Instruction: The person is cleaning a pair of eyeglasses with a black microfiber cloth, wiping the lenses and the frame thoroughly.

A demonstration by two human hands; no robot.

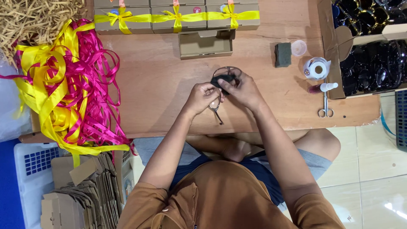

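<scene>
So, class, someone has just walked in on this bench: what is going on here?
A person sits at a low wooden table, holding a pair of glasses in both hands. The left hand steadies one side near the folded arm; the right hand presses a dark cloth on a lens. An open box lies just beyond, ribboned boxes behind it, scissors to the right.

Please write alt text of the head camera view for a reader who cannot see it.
Two hands, left hand and right hand, hold a pair of glasses over a low wooden table. An open cardboard box and ribbon-tied boxes lie beyond, ribbons at left, scissors at right.
</scene>
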